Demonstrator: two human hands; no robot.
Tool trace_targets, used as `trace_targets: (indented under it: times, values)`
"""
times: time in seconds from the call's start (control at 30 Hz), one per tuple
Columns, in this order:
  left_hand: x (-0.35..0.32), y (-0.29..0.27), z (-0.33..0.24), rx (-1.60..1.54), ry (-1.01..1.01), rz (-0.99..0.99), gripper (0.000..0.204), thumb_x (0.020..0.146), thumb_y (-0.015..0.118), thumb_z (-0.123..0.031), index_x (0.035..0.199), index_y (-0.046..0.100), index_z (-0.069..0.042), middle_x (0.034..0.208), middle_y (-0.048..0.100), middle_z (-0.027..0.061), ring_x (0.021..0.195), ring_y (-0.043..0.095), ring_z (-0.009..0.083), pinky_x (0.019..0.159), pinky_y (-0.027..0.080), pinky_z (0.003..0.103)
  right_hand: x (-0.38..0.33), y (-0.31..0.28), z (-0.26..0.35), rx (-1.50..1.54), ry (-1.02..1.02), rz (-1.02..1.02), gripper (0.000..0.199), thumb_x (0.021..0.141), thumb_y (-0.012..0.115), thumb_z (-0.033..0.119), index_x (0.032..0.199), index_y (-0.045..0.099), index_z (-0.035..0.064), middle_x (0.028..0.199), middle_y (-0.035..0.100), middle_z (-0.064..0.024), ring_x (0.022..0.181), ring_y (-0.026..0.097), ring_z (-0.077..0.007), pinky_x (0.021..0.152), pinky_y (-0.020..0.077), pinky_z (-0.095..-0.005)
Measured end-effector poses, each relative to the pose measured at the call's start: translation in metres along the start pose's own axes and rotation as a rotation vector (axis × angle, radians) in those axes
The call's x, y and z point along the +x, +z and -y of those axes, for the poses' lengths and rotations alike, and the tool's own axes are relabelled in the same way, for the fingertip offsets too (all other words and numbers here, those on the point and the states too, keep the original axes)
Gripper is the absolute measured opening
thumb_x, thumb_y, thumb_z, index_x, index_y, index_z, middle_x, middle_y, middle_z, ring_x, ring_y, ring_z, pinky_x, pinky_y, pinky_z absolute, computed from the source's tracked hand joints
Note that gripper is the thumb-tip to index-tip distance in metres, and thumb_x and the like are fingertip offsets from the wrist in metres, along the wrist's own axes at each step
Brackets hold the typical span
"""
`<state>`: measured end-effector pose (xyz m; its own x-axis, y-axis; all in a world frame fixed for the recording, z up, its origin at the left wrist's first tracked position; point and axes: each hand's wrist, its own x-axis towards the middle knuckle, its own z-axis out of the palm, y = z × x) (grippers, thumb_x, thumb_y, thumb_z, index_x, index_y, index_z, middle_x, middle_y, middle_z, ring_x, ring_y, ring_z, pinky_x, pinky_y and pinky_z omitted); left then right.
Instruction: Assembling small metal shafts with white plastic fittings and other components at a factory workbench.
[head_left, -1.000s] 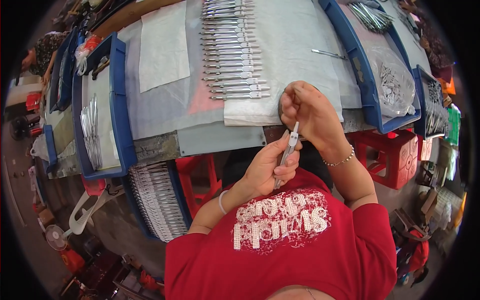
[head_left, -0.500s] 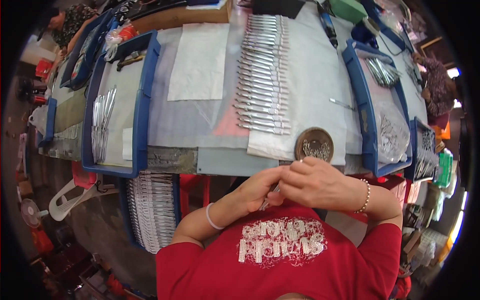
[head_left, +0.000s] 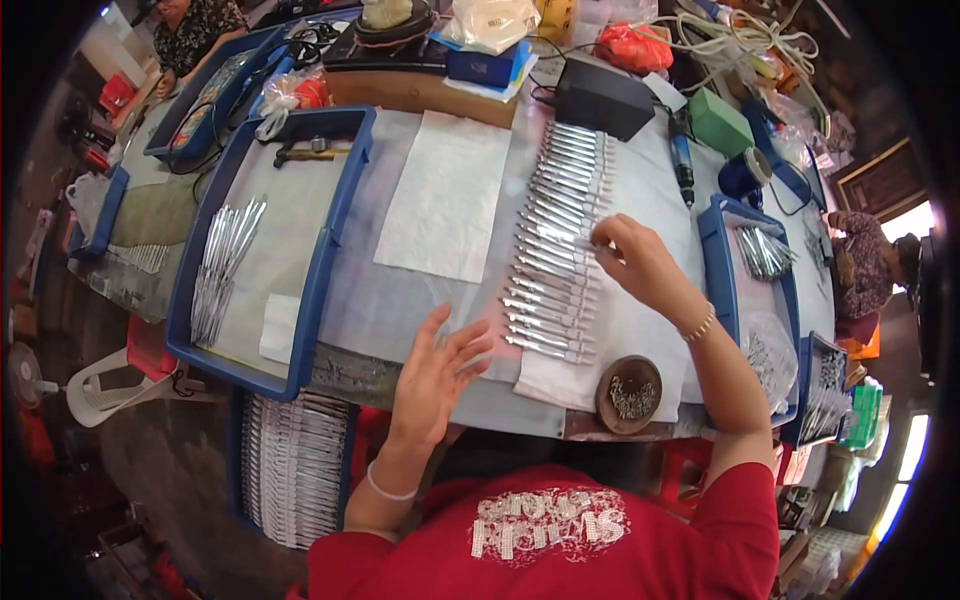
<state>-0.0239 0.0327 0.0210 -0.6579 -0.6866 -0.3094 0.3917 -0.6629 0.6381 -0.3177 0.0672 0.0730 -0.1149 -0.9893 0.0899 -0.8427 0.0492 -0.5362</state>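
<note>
My right hand is over the right side of a long row of slim silver metal rods lying side by side on the table. Its fingers are curled together; whatever they pinch, if anything, is hidden. My left hand hovers above the table's front edge, palm turned inward, fingers spread and nothing in them. Near that edge, below my right hand, a round brown bowl holds many tiny metal parts. A white cloth lies under the bowl and part of the row.
A blue tray with loose rods and a hammer stands at left. Another blue tray at right holds metal pieces and a plastic bag. A black box and a blue-black power tool are farther back. A person sits far left.
My hands were together at my chest, round a small metal piece. They have parted: the right reached forward to the row, the left opened and moved left. The view has tilted up.
</note>
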Motion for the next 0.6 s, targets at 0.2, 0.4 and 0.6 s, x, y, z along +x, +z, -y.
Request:
trace_targets:
  times: [0.2,0.4,0.6]
  values:
    - [-0.032,0.003,0.005,0.320,0.214,0.096,0.040,0.089,0.049,-0.007,0.127,0.038,0.000,0.113,0.055,0.0172,0.098,0.057,0.0212,0.087,0.046,0.035,0.046,0.045,-0.058,-0.077,-0.015,-0.113,0.015,0.070,0.053,-0.002,0.085,0.052,-0.0004,0.082,0.055,-0.0188,0.080,0.054,-0.0365,0.072,0.0437,-0.0423]
    - [-0.069,0.058,-0.054,0.854,0.666,0.344,0.025,0.087,0.053,-0.020,0.088,0.061,0.003,0.086,0.064,0.0188,0.083,0.062,0.0249,0.076,0.049,0.036,0.056,0.057,-0.063,-0.257,0.024,-0.174,0.008,0.076,0.046,-0.002,0.083,0.050,-0.0005,0.083,0.053,-0.0203,0.078,0.054,-0.0379,0.069,0.0454,-0.0447]
    - [-0.092,0.137,-0.050,0.026,1.272,0.203,0.038,0.090,0.047,-0.038,0.114,0.048,-0.010,0.101,0.058,0.0148,0.080,0.058,0.0307,0.070,0.048,0.047,0.049,0.059,-0.060,-0.198,0.152,-0.191,0.020,0.074,0.053,0.000,0.093,0.051,0.0022,0.094,0.051,-0.0182,0.084,0.053,-0.0373,0.074,0.0446,-0.0422]
